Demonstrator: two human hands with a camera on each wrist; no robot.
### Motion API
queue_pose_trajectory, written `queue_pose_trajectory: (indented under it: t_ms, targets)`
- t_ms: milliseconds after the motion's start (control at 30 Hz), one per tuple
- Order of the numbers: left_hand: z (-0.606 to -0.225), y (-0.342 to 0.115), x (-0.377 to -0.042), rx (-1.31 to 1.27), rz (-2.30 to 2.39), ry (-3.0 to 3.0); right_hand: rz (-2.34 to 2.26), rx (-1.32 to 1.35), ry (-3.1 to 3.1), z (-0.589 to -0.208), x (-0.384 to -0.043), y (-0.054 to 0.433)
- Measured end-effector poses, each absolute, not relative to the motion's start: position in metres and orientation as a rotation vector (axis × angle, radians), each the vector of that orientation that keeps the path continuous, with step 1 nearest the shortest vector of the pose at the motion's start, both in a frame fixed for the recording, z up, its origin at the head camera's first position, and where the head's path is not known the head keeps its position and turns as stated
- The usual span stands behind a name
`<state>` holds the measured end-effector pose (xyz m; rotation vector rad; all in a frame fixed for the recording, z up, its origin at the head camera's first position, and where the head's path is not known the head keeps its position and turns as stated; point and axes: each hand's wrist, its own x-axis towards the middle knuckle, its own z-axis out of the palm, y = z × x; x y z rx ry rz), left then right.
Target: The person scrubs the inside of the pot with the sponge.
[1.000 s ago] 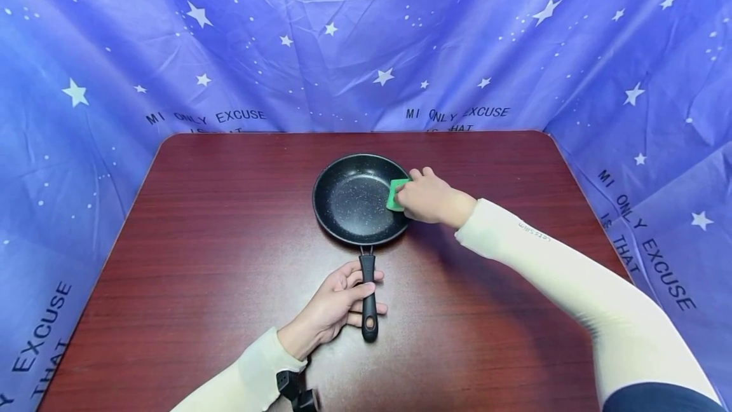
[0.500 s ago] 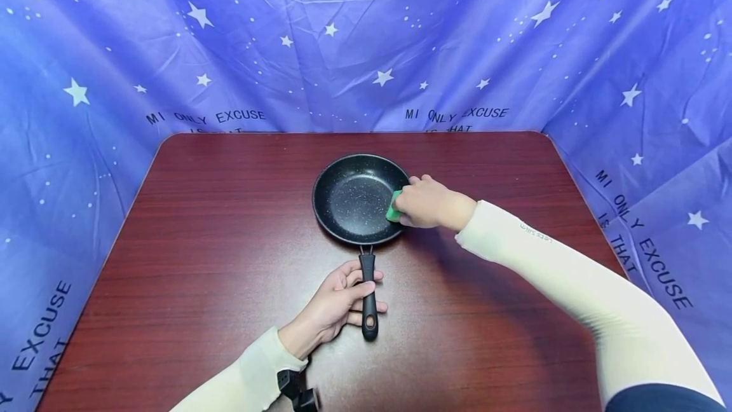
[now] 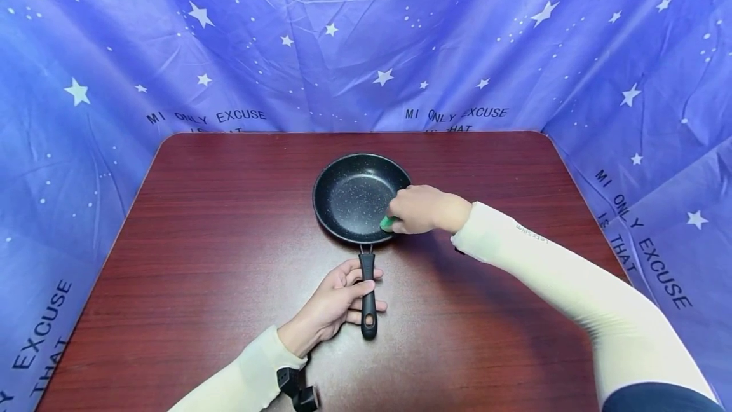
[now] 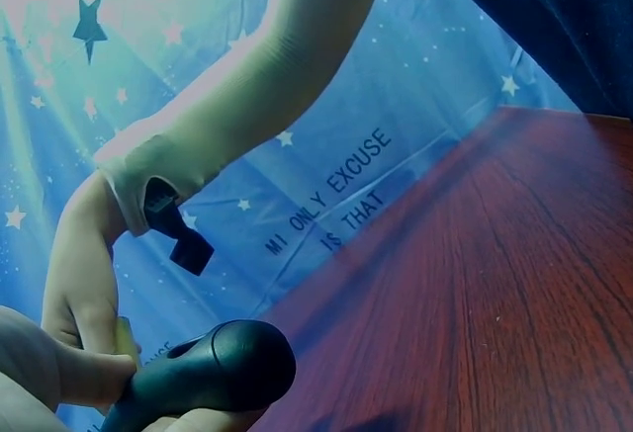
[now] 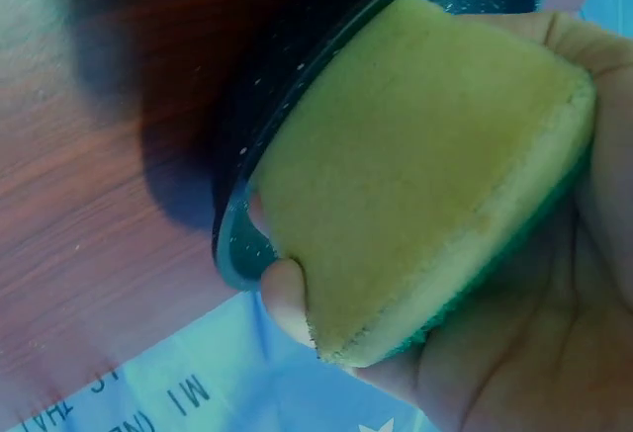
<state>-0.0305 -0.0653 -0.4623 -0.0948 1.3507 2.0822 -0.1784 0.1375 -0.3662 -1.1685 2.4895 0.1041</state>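
A black speckled frying pan (image 3: 354,199) is in the middle of the head view, its handle (image 3: 368,323) toward me. My left hand (image 3: 334,301) grips that handle, thumb on top and fingers beneath. In the left wrist view the handle's rounded end (image 4: 252,365) pokes out past the thumb. My right hand (image 3: 420,208) holds a sponge (image 5: 425,175) at the pan's near right inner wall. The right wrist view shows the sponge's yellow side and a thin green scouring layer against the palm. Only a green corner of it is visible from the head.
The pan is over a dark red wood-grain table (image 3: 229,208) with rounded far corners. Blue star-printed cloth (image 3: 320,37) hangs behind and along both sides. A small black device (image 3: 297,390) is strapped to the left wrist.
My right hand has slid toward me along the pan's right wall with the sponge, and less green shows now. The left hand and the pan have stayed nearly still.
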Motion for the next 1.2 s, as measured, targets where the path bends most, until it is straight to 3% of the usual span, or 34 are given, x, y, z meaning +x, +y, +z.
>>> queue_pose_trajectory:
  t_ms: [1200]
  targets:
    - [-0.463,-0.072,-0.037,-0.044,2.02,1.351,-0.383,-1.128,2.325,-0.377,-0.174,0.108]
